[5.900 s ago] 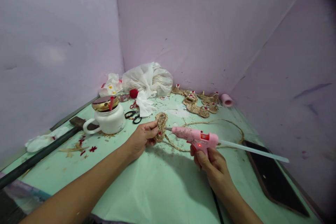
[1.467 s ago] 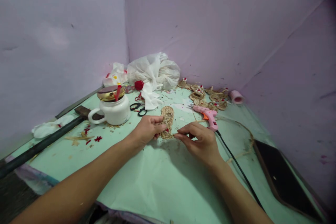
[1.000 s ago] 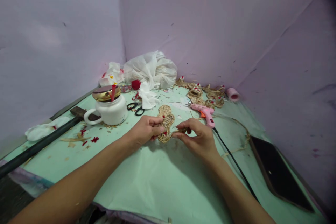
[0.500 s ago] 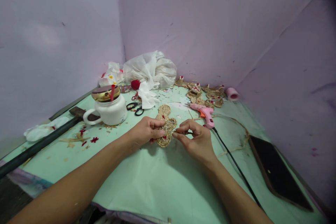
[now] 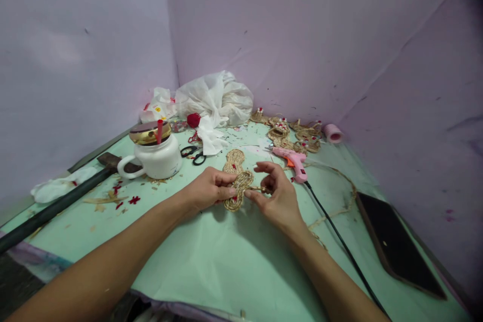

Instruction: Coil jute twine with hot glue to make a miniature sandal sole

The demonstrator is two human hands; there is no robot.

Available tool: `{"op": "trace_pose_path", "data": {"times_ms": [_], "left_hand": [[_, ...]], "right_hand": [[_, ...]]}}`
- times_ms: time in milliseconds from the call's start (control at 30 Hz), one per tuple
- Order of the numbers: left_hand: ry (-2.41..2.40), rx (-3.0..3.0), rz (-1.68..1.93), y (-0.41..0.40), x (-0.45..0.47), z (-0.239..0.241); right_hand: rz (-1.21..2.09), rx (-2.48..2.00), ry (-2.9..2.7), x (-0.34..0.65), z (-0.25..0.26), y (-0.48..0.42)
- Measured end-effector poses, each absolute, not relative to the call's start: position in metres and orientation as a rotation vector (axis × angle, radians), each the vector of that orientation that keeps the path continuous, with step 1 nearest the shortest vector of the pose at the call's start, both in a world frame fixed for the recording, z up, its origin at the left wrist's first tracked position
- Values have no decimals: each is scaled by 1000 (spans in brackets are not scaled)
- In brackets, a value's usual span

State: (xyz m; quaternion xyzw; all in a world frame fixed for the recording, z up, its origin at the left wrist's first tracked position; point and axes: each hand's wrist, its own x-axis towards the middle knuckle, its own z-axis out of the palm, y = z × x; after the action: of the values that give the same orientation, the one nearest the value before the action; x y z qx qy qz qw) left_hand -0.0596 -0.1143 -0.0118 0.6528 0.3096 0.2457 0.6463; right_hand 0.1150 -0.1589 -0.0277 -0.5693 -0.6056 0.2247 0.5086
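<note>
A small sole-shaped piece coiled from jute rope (image 5: 236, 177) lies on the mint green table cover (image 5: 226, 256). My left hand (image 5: 209, 192) pinches its near left edge with closed fingers. My right hand (image 5: 274, 196) pinches the loose jute strand against the piece's right side, with the other fingers raised. A pink glue gun (image 5: 292, 161) lies just beyond my right hand, its black cord (image 5: 341, 246) trailing toward me.
A white mug with a gold lid (image 5: 153, 153) stands at the left, black scissors (image 5: 192, 155) beside it. A hammer (image 5: 56, 206) lies far left. White plastic bags (image 5: 215, 100), finished jute pieces (image 5: 294, 133), a pink roll (image 5: 334, 133) sit at the back. A dark slab (image 5: 396, 244) lies right.
The glue gun has been laid down on the table since the earliest frame. My right hand now presses the jute strand onto the piece, and the piece has turned slightly.
</note>
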Motion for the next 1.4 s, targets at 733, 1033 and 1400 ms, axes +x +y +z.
{"op": "trace_pose_path", "data": {"times_ms": [733, 1033, 1400], "left_hand": [[1430, 2499, 595, -134, -48, -4], [1569, 2437, 794, -128, -48, -12], [1489, 2466, 1026, -124, -51, -22]], "right_hand": [[402, -1431, -1584, 107, -40, -160], [465, -1437, -1567, 114, -21, -164], [461, -1311, -1705, 123, -14, -168]]}}
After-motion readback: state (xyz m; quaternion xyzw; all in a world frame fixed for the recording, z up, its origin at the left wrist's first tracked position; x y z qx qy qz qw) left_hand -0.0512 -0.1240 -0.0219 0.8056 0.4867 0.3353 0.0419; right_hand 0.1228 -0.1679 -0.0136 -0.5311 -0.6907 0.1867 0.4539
